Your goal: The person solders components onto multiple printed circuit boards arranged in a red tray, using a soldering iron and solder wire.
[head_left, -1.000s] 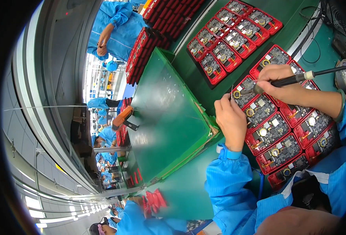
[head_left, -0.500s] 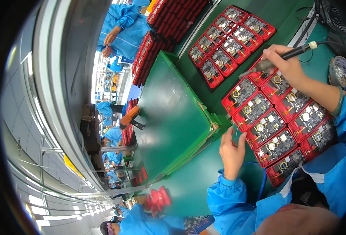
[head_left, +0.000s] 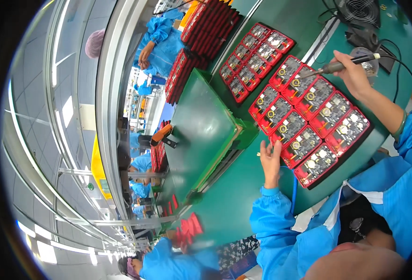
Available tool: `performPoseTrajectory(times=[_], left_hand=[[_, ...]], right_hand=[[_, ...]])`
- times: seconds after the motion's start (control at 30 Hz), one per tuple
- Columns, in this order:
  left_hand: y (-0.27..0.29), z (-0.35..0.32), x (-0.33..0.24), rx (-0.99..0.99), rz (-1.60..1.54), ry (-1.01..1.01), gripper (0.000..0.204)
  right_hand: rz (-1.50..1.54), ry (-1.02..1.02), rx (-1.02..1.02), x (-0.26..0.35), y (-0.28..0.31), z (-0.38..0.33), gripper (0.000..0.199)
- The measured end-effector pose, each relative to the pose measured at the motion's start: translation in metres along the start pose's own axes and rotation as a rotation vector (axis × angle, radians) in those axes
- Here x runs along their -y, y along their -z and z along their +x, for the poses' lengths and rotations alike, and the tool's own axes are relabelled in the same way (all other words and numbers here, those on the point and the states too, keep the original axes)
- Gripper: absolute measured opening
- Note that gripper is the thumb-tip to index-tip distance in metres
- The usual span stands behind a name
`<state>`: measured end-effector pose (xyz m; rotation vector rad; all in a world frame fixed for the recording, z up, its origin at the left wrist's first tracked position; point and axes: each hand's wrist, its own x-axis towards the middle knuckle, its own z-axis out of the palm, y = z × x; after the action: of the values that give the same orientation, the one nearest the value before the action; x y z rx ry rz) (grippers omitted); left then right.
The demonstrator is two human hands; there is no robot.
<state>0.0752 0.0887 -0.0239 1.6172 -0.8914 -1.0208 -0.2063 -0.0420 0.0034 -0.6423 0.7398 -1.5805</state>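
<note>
Your right hand (head_left: 355, 74) grips the black pen-shaped soldering iron (head_left: 343, 65), lying crosswise with its tip toward the far end of the red tray of circuit boards (head_left: 308, 126). Your left hand (head_left: 270, 161), fingers loosely curled, has shifted slightly along the tray's near edge.

Head-worn fisheye, steeply down, workbench (head_left: 234, 205)

We saw a tray of circuit boards (head_left: 308, 123) on the worktop (head_left: 243, 196), a second tray (head_left: 255, 56) behind it, a raised conveyor (head_left: 201, 130) to its left, and a fan (head_left: 357, 11) behind right.
</note>
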Motion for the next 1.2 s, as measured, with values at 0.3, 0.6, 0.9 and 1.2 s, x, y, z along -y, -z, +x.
performPoseTrajectory(times=[0.3, 0.6, 0.9, 1.2], left_hand=[[0.006, 0.003, 0.009, -0.053, -0.023, -0.075, 0.039], [0.008, 0.001, 0.016, -0.06, -0.014, -0.105, 0.044], [0.006, 0.005, 0.027, -0.07, -0.069, -0.149, 0.038], [-0.006, -0.002, 0.03, -0.102, -0.05, -0.242, 0.036]], right_hand=[[-0.574, 0.72, -0.135, 0.1, 0.079, -0.031, 0.027], [-0.722, 0.623, -0.388, 0.103, 0.136, 0.003, 0.023], [-0.357, -0.022, -0.198, 0.074, 0.121, 0.042, 0.027], [-0.407, -0.023, 0.273, 0.046, 0.038, -0.065, 0.021]])
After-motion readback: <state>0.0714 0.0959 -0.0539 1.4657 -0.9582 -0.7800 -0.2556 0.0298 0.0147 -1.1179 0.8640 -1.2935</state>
